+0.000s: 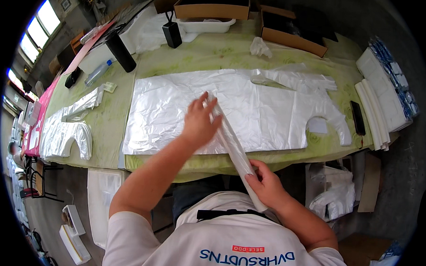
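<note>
Slanting across my front is a long, narrow folded strip of clear plastic (234, 145). My left hand (200, 117) has its fingers and thumb around the strip's far end, over the table. Close to my body, my right hand (266, 184) grips the near part, thumb on top, and the lower end reaches down against my shirt. Beneath the strip lies a flat stack of clear plastic bags (171, 108) with handle-shaped cutouts at its right end. The strip covers a little of the stack.
Another handled plastic bag stack (72, 133) lies at left. Behind stand a black cylinder (120, 52), a bottle (98, 73), a black box (172, 34) and cardboard trays (291, 35). A phone (357, 118) and white rolls (371, 112) lie right. Below the table edge is a bin of bags (333, 196).
</note>
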`<state>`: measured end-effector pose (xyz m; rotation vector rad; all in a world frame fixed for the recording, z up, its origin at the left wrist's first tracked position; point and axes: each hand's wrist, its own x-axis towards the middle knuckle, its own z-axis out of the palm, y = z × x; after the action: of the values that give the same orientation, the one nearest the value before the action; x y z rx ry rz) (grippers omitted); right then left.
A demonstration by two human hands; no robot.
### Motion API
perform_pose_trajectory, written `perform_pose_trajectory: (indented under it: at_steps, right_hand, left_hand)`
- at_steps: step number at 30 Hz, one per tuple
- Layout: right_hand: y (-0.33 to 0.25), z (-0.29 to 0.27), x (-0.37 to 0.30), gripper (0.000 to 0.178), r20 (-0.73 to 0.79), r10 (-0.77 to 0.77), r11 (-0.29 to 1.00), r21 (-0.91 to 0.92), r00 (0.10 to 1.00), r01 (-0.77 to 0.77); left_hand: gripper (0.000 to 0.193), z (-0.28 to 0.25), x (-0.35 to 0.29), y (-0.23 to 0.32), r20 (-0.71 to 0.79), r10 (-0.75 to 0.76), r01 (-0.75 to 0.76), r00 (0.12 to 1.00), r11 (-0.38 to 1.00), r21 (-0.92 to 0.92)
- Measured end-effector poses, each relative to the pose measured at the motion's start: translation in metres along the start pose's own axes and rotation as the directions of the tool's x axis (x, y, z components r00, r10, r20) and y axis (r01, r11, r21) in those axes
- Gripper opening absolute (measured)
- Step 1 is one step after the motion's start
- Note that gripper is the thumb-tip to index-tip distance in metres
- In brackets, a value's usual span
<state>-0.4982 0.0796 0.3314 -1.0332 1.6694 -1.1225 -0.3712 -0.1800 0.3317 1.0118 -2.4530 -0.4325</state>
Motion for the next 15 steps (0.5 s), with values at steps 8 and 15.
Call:
perform_pose_trajectory:
  at_steps: [8, 15]
  right_hand:
    - [-0.005, -0.027, -0.012, 0.05, 0.023, 0.015, 0.994, -0.106, 1.0, -0.013]
    - [0.011, -0.022, 0.012, 0.051, 0.051, -0.064, 0.998, 0.028, 0.997, 0.063]
  left_hand:
    - [0.058, -0.035, 0.072, -0.064, 0.466, -0.379, 0.573, 0.8, 0.713, -0.404]
    - [0.049, -0.025, 0.095, -0.062, 0.513, -0.37, 0.563, 0.774, 0.773, -0.293]
